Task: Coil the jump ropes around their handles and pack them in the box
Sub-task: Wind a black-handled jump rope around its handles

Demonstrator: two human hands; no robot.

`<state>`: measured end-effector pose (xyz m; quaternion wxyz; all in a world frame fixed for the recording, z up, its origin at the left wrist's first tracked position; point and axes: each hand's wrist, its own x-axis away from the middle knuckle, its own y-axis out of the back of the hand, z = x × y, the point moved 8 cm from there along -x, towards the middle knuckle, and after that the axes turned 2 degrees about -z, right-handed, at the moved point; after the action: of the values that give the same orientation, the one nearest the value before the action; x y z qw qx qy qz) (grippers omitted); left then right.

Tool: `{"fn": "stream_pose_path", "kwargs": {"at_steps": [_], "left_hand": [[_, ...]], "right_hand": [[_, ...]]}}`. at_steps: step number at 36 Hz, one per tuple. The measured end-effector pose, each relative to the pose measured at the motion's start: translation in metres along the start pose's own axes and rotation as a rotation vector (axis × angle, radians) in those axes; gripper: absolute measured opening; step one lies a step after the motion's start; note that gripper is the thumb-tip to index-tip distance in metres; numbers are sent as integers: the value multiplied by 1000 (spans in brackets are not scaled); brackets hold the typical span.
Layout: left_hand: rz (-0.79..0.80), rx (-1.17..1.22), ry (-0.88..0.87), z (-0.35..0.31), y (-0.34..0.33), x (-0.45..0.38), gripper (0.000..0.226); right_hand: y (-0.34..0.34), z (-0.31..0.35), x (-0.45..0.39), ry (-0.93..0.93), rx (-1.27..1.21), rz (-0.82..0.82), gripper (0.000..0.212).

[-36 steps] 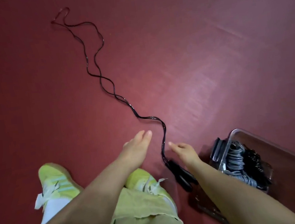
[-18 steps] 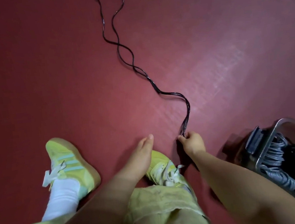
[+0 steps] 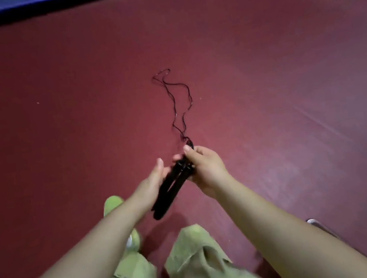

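Head view looks down on two bare arms reaching forward over a dark red floor (image 3: 61, 130). Two black handles (image 3: 170, 186) lie side by side as a pair, slanting from about 1 o'clock down to 7 o'clock between the hands. The right hand (image 3: 204, 168) grips their upper ends, its fingers (image 3: 188, 148) curled round them with the thumb on top. The left hand (image 3: 154, 180) rests against the left side of the handles, fingers fairly straight and not wrapped; how firmly it holds them cannot be told. One thin black rope (image 3: 179, 102) runs from the top of the handles toward 12 o'clock, lying on the floor in two wavy strands that meet in a loop at the far end; none of it is wound on the handles yet. At 5 o'clock, behind the right forearm, a sliver of a clear box (image 3: 318, 225) rim shows. Two green trouser legs (image 3: 193, 264) fill the bottom, with one yellow-green shoe (image 3: 114, 204) at 7 o'clock. One blue strip (image 3: 23, 6) borders the floor at 11 o'clock.
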<state>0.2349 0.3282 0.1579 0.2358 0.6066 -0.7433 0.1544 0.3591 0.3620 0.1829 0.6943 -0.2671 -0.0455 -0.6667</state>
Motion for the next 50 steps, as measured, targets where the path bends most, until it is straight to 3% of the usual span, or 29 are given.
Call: {"fn": "stream_pose_path", "kwargs": {"at_steps": [2,6,9,12,15,18,22,24,27,32,36,39,46,50], "left_hand": [[51,33,4,-23,12,44,94],[119,40,-33,-47,23,109,40],[138,41,-4,-45,24,141,23],[104,124,-13,-38,33,159,9],[88,248,9,-25,44,173,8],[146,305,67,-8,48,185,9],[227,392,121,10,57,189,11],[253,461,145,21,60,187,15],[304,623,164,31,59,183,16],[360,786,141,20,61,171,15],[335,951,54,8,80,160,51],[271,1015,-10,4,100,152,62],[229,969,-68,2,110,145,65],[18,662,-53,8,123,138,46]], "right_hand": [[-33,21,24,12,1,84,20],[-83,39,67,23,65,184,18],[-107,38,86,24,120,227,22],[-116,33,91,92,458,172,30],[-112,27,95,198,669,34,42],[-125,12,109,255,689,173,64],[-142,-24,122,152,781,396,55],[-144,-38,124,97,809,431,52],[-147,-44,120,197,851,453,66],[-150,-52,94,204,742,408,71],[-158,-59,85,88,791,465,71],[-164,-57,82,94,842,525,70],[-163,-48,79,117,868,585,81],[-159,-41,81,134,990,605,78]]}}
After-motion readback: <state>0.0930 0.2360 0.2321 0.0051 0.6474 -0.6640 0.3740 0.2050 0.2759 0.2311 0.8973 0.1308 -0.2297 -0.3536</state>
